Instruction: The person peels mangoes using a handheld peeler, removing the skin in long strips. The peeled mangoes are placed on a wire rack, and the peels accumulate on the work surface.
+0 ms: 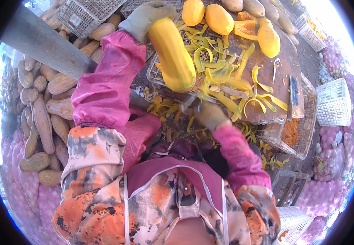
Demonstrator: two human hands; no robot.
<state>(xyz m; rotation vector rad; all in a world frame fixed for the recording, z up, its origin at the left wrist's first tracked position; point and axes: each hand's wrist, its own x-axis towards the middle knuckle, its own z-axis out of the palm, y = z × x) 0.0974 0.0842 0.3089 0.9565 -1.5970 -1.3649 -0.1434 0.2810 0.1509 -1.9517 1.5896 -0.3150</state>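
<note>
My left hand, in a pale work glove, grips the top end of a long peeled yellow squash. The squash stands tilted over the near left part of the littered work surface. Near its lower end is my gloved right hand, blurred, closed round a peeler-like tool whose shape is smeared. Long peel strips lie in a heap right of the squash. Several peeled squashes, one of them here, rest along the far edge, beside cut orange pieces.
A spoon and a flat blade-like tool lie on the brown board at right. Below it a plastic crate holds orange pulp. Unpeeled squashes are piled at left beside a metal post. A white basket stands far right.
</note>
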